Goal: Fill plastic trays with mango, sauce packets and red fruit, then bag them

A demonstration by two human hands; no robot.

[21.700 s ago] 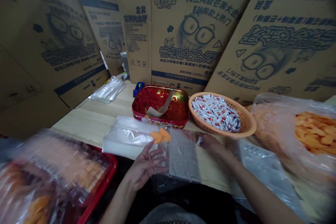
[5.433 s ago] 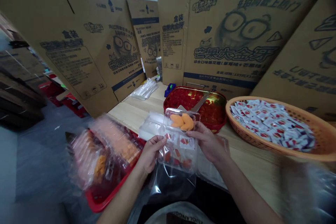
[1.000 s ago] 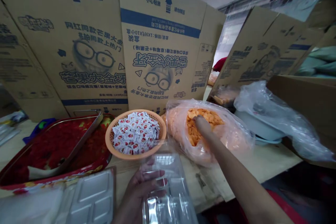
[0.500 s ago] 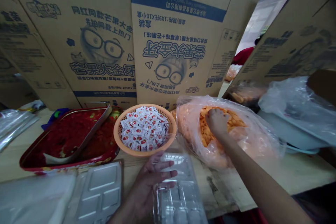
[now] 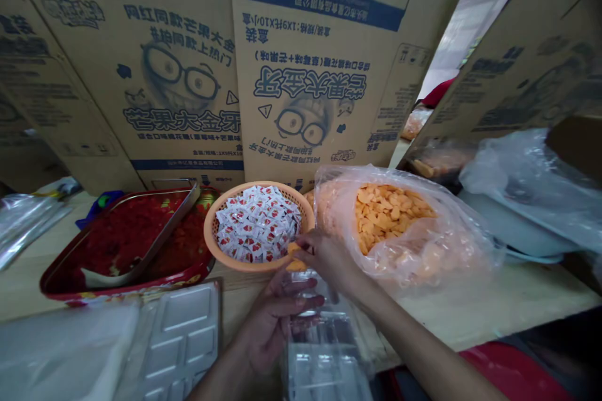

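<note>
In the head view my left hand (image 5: pixel 273 313) is curled around the edge of a clear plastic compartment tray (image 5: pixel 324 363), its fingers lying across the tray's upper part. My right hand (image 5: pixel 332 263) is closed in a pinch on a few orange chip-like pieces (image 5: pixel 296 258), just above the far end of that tray and near my left fingertips. To the right, an open clear plastic bag (image 5: pixel 451 257) holds a heap of the same orange pieces. An orange plastic basket (image 5: pixel 211 244) full of small white sachets with red print stands directly behind my hands.
A red tray (image 5: pixel 51 282) with red contents and a long metal scoop (image 5: pixel 164 232) stands at left. Several stacked clear trays (image 5: pixel 183 332) lie in front. Cardboard boxes (image 5: pixel 320 31) wall the back. At right sits a pale blue basin (image 5: pixel 517 225) with plastic over it.
My right hand has come out of the bag and moved left to the tray, carrying orange pieces. My left hand stays on the tray.
</note>
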